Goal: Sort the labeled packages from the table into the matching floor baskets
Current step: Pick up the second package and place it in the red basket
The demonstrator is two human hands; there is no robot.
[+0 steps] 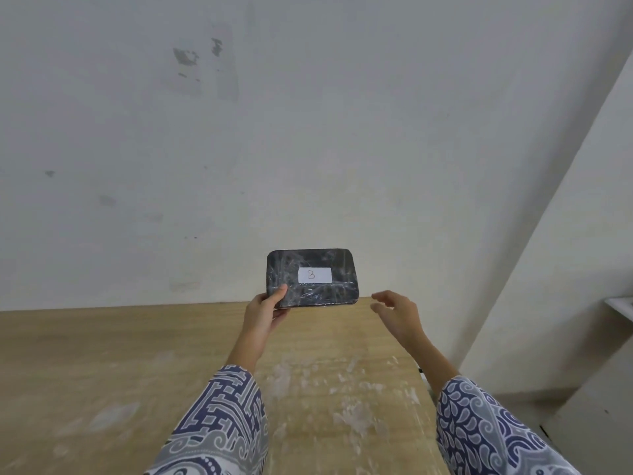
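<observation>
Patterned sleeves (219, 423) lowest in frame. Left hand (263, 311) pinching black package (311, 278), labelled B, by its lower-left corner at centre frame, above table (102, 354). Right hand (394, 311) open, empty, just beside. Risk: one-corner grip slipping on glossy wrap.

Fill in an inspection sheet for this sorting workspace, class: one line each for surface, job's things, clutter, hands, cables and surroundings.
Surface: wooden table, pale smears on its near part.
Job's things: one dark wrapped package, white label reading B, held up above the table's far edge; no baskets in view.
Clutter: nothing seen.
Hands: left hand grips the package's lower left corner; right hand open, beside it, not touching.
Cables: nothing seen.
Surroundings: scuffed white wall; white ledge at right edge.
</observation>
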